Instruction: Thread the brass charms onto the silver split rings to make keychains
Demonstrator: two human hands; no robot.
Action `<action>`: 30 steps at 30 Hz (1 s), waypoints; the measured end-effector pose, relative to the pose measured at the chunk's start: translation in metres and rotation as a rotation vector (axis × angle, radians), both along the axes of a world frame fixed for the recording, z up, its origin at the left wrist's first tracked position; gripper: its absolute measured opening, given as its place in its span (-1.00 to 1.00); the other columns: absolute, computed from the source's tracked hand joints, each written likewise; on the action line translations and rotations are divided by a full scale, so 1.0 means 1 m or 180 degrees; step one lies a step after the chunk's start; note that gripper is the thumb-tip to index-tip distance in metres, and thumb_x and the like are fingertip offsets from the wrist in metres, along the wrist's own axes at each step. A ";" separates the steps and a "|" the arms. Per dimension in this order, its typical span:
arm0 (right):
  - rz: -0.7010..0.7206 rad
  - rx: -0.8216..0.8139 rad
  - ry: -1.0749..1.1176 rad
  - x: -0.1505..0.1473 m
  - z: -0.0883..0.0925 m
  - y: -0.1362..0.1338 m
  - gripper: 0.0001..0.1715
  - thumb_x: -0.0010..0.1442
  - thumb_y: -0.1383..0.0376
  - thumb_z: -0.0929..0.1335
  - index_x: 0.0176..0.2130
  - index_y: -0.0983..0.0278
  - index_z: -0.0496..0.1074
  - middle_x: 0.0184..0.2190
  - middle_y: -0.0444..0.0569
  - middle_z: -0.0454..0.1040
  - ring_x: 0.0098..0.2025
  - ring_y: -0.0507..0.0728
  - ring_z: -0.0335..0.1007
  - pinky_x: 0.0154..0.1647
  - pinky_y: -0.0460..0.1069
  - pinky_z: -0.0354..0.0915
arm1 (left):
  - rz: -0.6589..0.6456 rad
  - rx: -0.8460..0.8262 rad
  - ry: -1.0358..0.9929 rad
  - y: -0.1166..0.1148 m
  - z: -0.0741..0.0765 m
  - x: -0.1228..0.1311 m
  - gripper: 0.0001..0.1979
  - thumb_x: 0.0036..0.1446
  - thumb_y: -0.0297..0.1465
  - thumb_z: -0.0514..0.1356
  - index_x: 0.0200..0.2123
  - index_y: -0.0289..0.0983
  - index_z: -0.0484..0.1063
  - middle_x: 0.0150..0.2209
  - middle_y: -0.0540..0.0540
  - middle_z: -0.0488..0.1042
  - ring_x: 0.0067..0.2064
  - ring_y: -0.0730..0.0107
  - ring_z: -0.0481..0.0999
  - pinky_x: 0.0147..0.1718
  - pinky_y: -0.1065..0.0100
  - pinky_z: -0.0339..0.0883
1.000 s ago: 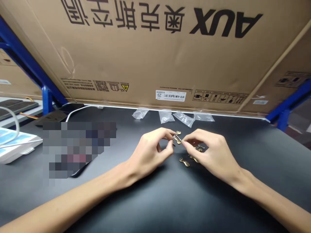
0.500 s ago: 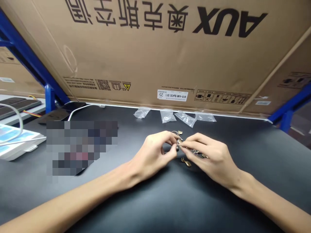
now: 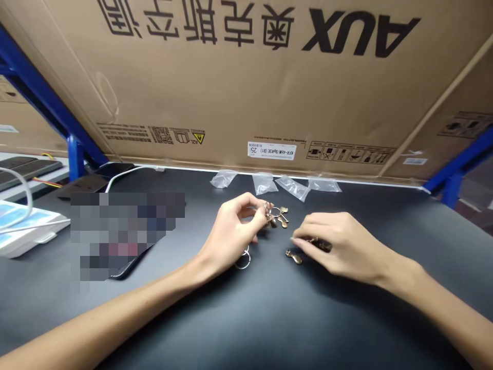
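My left hand [image 3: 236, 226] pinches a small metal ring [image 3: 266, 206] with bronze-coloured charms [image 3: 271, 221] hanging from it. Just beyond its fingertips another ring [image 3: 275, 211] lies on the black table beside small metal pieces [image 3: 283, 222]. A loose silver ring [image 3: 243, 259] rests below my left hand. My right hand [image 3: 339, 244] is curled low over several bronze pieces [image 3: 321, 243], partly hidden beneath it; whether its fingertips grip anything is unclear. A single bronze charm [image 3: 294, 257] lies just left of and below my right fingers.
Four clear plastic bags [image 3: 296, 188] lie along the table's back edge. A large cardboard box [image 3: 192, 92] stands behind, between blue posts [image 3: 75, 156]. On the left are a pixelated object [image 3: 127, 231], a white cable [image 3: 115, 177] and a white-and-blue box [image 3: 29, 226].
My hands have moved apart. The left went left and up with its ring and charms, uncovering the loose silver ring; the right moved right and slightly down over the bronze pieces.
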State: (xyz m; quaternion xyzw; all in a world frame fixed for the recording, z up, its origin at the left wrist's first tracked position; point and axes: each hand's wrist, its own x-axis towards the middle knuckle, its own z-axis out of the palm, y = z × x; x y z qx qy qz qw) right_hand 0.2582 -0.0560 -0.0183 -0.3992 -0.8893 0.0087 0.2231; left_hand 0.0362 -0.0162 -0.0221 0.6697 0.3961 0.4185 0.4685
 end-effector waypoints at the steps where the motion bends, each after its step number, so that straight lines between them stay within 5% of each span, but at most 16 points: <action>1: 0.0058 -0.0109 -0.0210 0.002 0.001 0.000 -0.82 0.30 0.30 0.32 -0.26 0.24 0.53 -0.39 -0.08 0.53 -0.41 0.05 0.42 -0.36 -0.04 0.28 | 0.0027 -0.0012 -0.0016 0.001 0.000 0.000 -0.73 0.19 -0.19 0.19 -0.35 -0.30 0.41 -0.22 -0.10 0.55 -0.38 0.45 0.49 -0.57 0.52 0.33; 6: 0.0088 0.0018 -0.0812 0.001 -0.002 -0.001 -0.71 0.30 0.10 0.32 -0.28 0.23 0.53 -0.44 -0.07 0.49 -0.42 0.08 0.38 -0.42 -0.03 0.17 | 0.0093 -0.0043 0.0007 0.003 0.001 -0.001 -0.71 0.17 -0.17 0.21 -0.36 -0.31 0.44 -0.24 -0.09 0.56 -0.58 0.61 0.36 -0.60 0.50 0.34; 18: 0.0182 0.0449 -0.0991 -0.007 -0.014 -0.003 -0.71 0.37 0.33 0.23 -0.25 0.26 0.52 -0.39 -0.04 0.53 -0.39 0.08 0.40 -0.34 -0.02 0.22 | 0.0079 0.0007 0.0004 0.004 0.001 -0.001 -0.71 0.18 -0.17 0.21 -0.35 -0.30 0.43 -0.24 -0.09 0.55 -0.52 0.58 0.40 -0.63 0.55 0.30; 24: -0.0177 -0.0013 0.0003 -0.008 -0.012 0.000 -0.81 0.31 0.33 0.30 -0.22 0.23 0.54 -0.35 -0.08 0.57 -0.35 0.06 0.47 -0.32 -0.06 0.30 | 0.0119 0.0287 0.0169 0.003 -0.001 -0.001 -0.81 0.21 -0.27 0.17 -0.35 -0.28 0.37 -0.13 -0.08 0.53 -0.37 0.48 0.51 -0.60 0.53 0.33; 30: -0.0731 -0.0759 0.1323 -0.016 0.001 -0.005 -0.88 0.25 0.27 0.37 -0.27 0.20 0.54 -0.35 -0.14 0.59 -0.41 0.04 0.48 -0.39 -0.09 0.37 | -0.0257 0.1241 0.0769 -0.002 -0.007 0.000 -0.96 0.17 -0.48 0.14 -0.35 -0.28 0.37 -0.14 -0.07 0.53 -0.23 0.43 0.54 -0.42 0.48 0.38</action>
